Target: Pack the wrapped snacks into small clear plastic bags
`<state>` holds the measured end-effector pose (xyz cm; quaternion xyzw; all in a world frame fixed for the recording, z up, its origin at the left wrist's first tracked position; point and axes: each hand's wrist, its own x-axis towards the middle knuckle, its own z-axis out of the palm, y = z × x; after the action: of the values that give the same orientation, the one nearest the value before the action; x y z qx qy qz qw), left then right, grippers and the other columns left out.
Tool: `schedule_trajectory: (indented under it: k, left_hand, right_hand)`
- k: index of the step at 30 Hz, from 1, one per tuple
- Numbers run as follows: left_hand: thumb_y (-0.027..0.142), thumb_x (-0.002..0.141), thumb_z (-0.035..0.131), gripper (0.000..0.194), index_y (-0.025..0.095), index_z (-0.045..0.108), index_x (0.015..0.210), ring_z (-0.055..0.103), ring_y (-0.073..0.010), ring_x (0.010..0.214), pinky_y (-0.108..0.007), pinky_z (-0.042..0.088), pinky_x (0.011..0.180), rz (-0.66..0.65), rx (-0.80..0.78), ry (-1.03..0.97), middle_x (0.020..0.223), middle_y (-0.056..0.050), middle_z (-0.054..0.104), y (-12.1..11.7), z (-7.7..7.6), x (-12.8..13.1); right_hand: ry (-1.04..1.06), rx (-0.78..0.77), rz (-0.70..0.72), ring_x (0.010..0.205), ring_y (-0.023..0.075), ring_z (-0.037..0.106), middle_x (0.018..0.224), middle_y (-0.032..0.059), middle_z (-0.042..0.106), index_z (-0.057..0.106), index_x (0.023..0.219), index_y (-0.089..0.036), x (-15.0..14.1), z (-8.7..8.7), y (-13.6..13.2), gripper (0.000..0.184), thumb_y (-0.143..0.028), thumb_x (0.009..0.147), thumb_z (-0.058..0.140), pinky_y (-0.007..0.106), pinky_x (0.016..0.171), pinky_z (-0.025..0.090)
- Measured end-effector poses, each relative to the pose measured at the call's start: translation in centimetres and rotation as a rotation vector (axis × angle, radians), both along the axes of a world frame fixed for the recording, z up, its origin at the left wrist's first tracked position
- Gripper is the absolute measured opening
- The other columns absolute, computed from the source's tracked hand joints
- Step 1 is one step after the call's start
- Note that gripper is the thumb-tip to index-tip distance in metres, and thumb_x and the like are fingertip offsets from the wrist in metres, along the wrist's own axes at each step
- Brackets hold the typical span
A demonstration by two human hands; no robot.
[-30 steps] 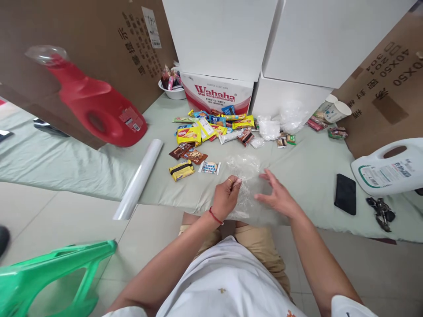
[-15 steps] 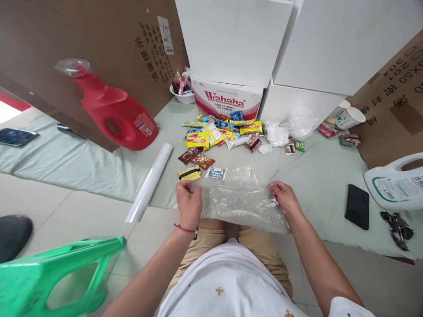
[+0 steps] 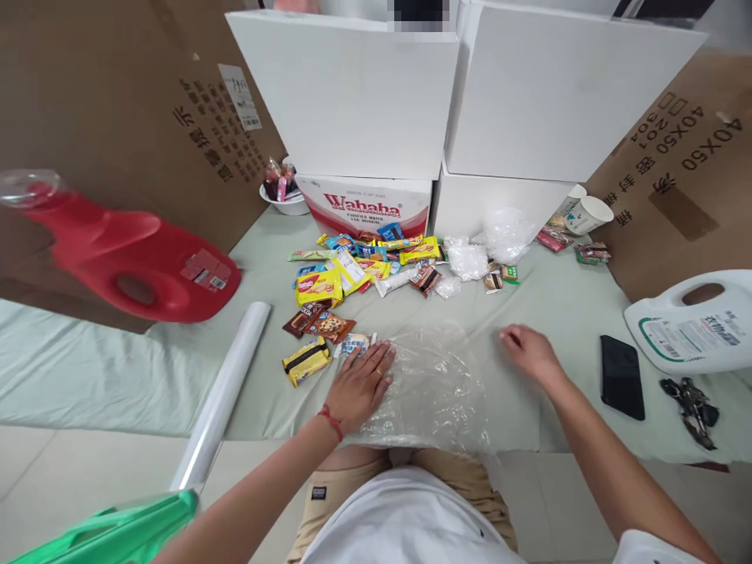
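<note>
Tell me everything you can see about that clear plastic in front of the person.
The clear plastic looks like thin film, see-through, with shiny wrinkles. It lies spread roughly flat on the pale green cloth, reaching about the cloth's front edge. The left hand rests palm down over its left side, fingers spread; the right hand, curled, appears clear of it. Whether it is a bag or a single sheet I cannot tell.

Glossy plastic film (image 3: pixel 435 392) on matt cloth (image 3: pixel 573 321)
</note>
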<state>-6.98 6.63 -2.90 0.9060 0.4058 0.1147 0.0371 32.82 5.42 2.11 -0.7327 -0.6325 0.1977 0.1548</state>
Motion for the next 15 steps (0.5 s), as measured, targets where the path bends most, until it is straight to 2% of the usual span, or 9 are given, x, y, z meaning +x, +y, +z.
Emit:
schedule_trajectory:
  k: [2,4,7,10,13,15]
  left_hand:
    - [0.038,0.106,0.037,0.053,0.024,0.044,0.157,0.043,-0.0249,0.150,-0.047,0.023,0.127,-0.007,0.011,0.019,0.162,-0.008,0.045,-0.1,0.1,-0.3]
    - [0.037,0.106,0.038,0.054,0.024,0.043,0.158,0.044,-0.0249,0.149,-0.047,0.023,0.127,-0.010,0.015,0.030,0.162,-0.008,0.045,-0.2,0.3,-0.2]
    - [0.037,0.106,0.040,0.054,0.024,0.044,0.158,0.046,-0.0252,0.148,-0.047,0.023,0.127,-0.016,0.017,0.038,0.162,-0.008,0.045,-0.1,0.4,0.0]
    - [0.037,0.105,0.041,0.054,0.023,0.045,0.157,0.046,-0.0254,0.148,-0.046,0.023,0.127,-0.013,0.019,0.033,0.161,-0.008,0.046,0.0,0.3,-0.1]
    - [0.037,0.105,0.042,0.054,0.023,0.046,0.156,0.046,-0.0256,0.147,-0.046,0.022,0.127,-0.003,0.022,0.027,0.161,-0.008,0.047,0.0,0.2,-0.2]
    - [0.036,0.105,0.043,0.053,0.023,0.046,0.156,0.046,-0.0254,0.147,-0.045,0.021,0.127,-0.001,0.018,0.031,0.161,-0.007,0.046,-0.1,0.2,-0.2]
  right_hand:
    - [-0.091,0.107,0.096,0.088,0.0222,0.066,0.096,0.0083,0.073,0.073,0.096,-0.022,-0.3,0.7,4.2,0.030,-0.035,0.096,0.046,0.030,0.077,0.045]
    - [-0.101,0.091,0.185,0.094,0.0243,0.067,0.101,0.0088,0.075,0.075,0.101,-0.023,-1.6,1.1,9.1,0.026,-0.028,0.093,0.051,0.031,0.083,0.047]
    - [-0.082,0.067,0.167,0.104,0.0293,0.066,0.112,0.0122,0.075,0.075,0.115,-0.020,-2.7,1.8,16.5,0.033,-0.019,0.088,0.056,0.035,0.092,0.049]
    - [-0.069,0.128,0.094,0.123,0.0330,0.059,0.134,0.0193,0.066,0.065,0.135,-0.010,-1.7,2.7,22.4,0.047,-0.019,0.089,0.054,0.040,0.104,0.045]
    - [-0.033,0.131,0.031,0.122,0.0348,0.059,0.126,0.0236,0.069,0.068,0.124,-0.003,0.2,3.3,25.4,0.043,-0.025,0.090,0.056,0.043,0.105,0.044]
    - [0.012,0.112,0.015,0.111,0.0310,0.065,0.118,0.0212,0.072,0.071,0.118,-0.004,1.4,3.3,25.2,0.040,-0.029,0.092,0.054,0.040,0.099,0.049]
